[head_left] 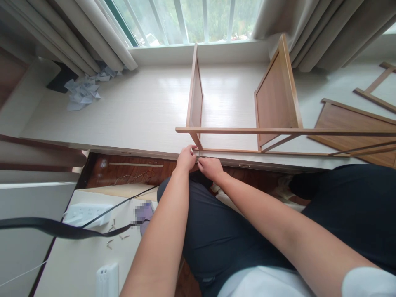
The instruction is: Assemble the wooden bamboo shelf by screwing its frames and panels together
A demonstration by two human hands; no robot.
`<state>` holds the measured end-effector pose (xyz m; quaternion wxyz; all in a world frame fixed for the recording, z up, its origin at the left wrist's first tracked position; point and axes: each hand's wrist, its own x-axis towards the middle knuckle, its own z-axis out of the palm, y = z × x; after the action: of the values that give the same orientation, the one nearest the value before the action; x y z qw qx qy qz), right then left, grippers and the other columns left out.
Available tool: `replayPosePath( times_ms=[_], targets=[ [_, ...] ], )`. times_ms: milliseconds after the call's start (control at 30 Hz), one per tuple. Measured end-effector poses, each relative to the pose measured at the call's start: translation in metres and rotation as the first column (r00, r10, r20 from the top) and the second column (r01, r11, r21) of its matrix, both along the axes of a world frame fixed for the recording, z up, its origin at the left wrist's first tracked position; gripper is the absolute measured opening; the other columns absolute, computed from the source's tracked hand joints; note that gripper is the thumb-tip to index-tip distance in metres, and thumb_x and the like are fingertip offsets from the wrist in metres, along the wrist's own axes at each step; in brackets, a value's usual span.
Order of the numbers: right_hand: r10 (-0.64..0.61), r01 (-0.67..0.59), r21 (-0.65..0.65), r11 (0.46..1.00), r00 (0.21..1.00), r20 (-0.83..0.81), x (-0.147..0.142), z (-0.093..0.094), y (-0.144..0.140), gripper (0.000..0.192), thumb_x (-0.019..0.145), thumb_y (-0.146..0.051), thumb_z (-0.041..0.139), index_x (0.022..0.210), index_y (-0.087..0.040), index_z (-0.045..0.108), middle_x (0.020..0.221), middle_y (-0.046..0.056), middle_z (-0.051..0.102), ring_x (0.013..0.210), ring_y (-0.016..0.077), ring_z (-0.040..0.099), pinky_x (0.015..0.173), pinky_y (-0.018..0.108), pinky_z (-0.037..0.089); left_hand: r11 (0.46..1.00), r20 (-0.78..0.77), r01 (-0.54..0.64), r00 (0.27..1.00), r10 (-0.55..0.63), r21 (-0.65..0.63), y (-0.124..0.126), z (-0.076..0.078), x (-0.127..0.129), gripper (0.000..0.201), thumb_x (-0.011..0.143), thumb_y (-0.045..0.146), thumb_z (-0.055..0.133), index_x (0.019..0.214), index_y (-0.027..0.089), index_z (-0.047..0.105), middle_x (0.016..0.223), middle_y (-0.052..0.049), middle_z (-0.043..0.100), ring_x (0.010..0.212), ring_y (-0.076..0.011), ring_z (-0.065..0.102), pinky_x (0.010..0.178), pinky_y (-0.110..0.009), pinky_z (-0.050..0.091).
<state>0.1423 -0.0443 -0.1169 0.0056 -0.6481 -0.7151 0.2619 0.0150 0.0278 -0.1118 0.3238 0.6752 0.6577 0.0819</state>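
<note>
A wooden frame (pixel 229 131) with upright panels stands on the white ledge, its lower rail running along the ledge's front edge. At the near left corner of that rail, my left hand (pixel 186 158) is closed, with thumb and fingertips pinched around the corner. Close beside it on the right, my right hand (pixel 211 167) pinches a thin metal rod (pixel 199 153) that looks like a hex key, held at the same corner. Its lower end is hidden by my fingers. The left wooden panel (pixel 194 95) and the right wooden panel (pixel 276 90) rise behind the hands.
More wooden panels (pixel 355 123) lie at the right of the ledge (pixel 139 107). Torn paper (pixel 83 93) sits at the far left. Loose screws (pixel 119 237), a power strip (pixel 88 213) and a black strap (pixel 62 227) are at lower left. My legs are under the ledge edge.
</note>
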Motion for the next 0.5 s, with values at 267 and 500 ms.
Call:
replayPosePath(
  times_ms=[267,500],
  targets=[
    [0.01,-0.01,0.039,0.999,1.0,-0.005,0.001,-0.002,-0.002,0.035,0.103,-0.036,0.039,0.104,-0.022,0.071,0.104,0.01,0.077,0.092,0.0251,0.072,0.079,0.031,0.048,0.999,-0.016,-0.002,1.0,0.002,-0.049,0.005,-0.006,0.003,0.029,0.08,0.016,0.064,0.106,0.026,0.073,0.093,-0.005,0.074,0.086,-0.0202,0.065,0.082,-0.03,0.048],
    [0.009,-0.009,0.038,0.999,1.0,-0.014,0.0,-0.009,-0.014,0.034,0.101,-0.036,0.041,0.101,-0.022,0.072,0.102,0.01,0.077,0.091,0.0262,0.072,0.078,0.032,0.048,0.997,0.008,0.001,1.0,0.0,-0.076,0.001,-0.009,0.001,0.016,0.078,0.019,0.065,0.091,0.023,0.074,0.087,-0.004,0.075,0.081,-0.0194,0.065,0.076,-0.028,0.047]
  ],
)
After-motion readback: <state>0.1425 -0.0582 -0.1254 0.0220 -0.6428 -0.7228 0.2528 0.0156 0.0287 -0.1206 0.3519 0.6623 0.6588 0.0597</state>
